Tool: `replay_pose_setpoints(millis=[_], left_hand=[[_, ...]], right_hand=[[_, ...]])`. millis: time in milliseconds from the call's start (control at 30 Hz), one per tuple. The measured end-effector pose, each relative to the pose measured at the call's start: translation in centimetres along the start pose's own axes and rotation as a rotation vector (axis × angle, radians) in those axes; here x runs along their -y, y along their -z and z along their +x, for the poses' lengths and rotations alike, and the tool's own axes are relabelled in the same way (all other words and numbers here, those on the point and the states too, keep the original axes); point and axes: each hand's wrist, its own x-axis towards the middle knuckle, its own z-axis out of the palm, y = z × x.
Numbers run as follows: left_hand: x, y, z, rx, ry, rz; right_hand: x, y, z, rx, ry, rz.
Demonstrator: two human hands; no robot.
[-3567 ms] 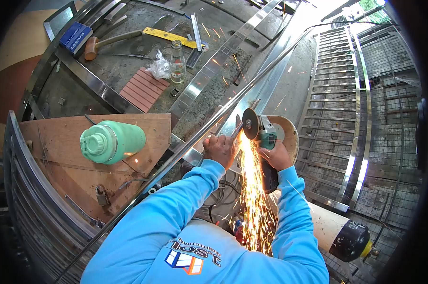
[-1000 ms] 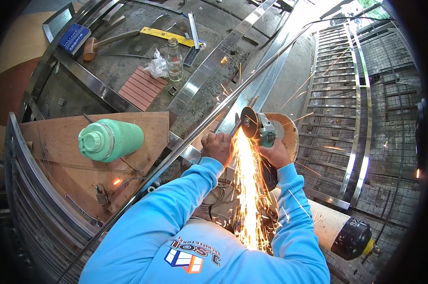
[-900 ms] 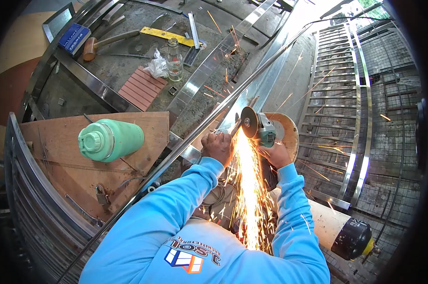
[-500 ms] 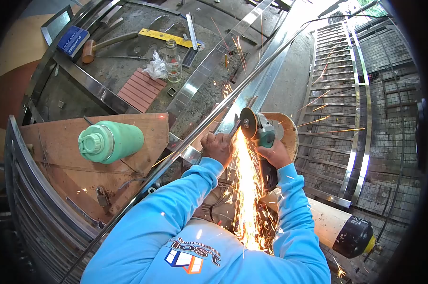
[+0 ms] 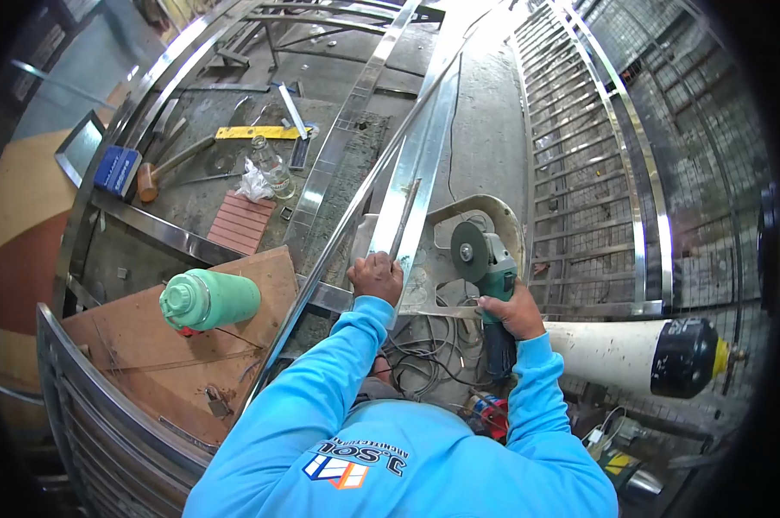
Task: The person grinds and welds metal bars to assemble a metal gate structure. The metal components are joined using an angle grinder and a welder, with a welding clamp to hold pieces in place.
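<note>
My right hand [image 5: 517,312] is wrapped round the green-and-black body of an angle grinder [image 5: 497,281]. Its round disc [image 5: 468,250] faces up and left, apart from my other hand, and no sparks fly from it. The fingers of my left hand [image 5: 376,278] are closed on a thin metal rod [image 5: 405,216], which points up and away over a long shiny metal beam [image 5: 424,164]. The rod's lower end is hidden in my fist. Behind the grinder is a worn, pale plastic chair-like piece [image 5: 504,212] with cut-out openings.
A green bottle [image 5: 226,298] lies on a wooden board [image 5: 139,345] at left. A mallet [image 5: 148,181], yellow ruler [image 5: 256,132] and glass bottle [image 5: 273,168] lie beyond. A barred metal frame [image 5: 580,181] and white cylinder [image 5: 606,352] are at right. Cables [image 5: 433,354] coil below.
The stream of sparks has stopped. My right hand has drawn the grinder right and down, away from the rod. My left hand, still gripping the rod, has shifted slightly left and the view has tilted.
</note>
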Motion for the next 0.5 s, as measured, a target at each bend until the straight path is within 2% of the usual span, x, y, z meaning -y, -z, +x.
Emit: replay_pose_setpoints(millis=[133, 267, 367, 500], left_hand=[[0.6, 1.7, -2.1, 0.013, -0.06, 0.087], [0.9, 4.9, -6.6, 0.091, -0.027, 0.203], [1.5, 5.8, -9.4, 0.144, 0.031, 0.249], [1.8, 6.8, -11.5, 0.184, 0.113, 0.213]], right_hand=[[-2.0, 1.1, -3.2, -0.132, 0.102, 0.066], [-2.1, 1.5, -5.0, -0.214, 0.142, 0.092], [-1.7, 2.0, -4.9, -0.142, 0.179, 0.175], [-0.5, 2.7, -3.0, -0.081, 0.333, 0.184]])
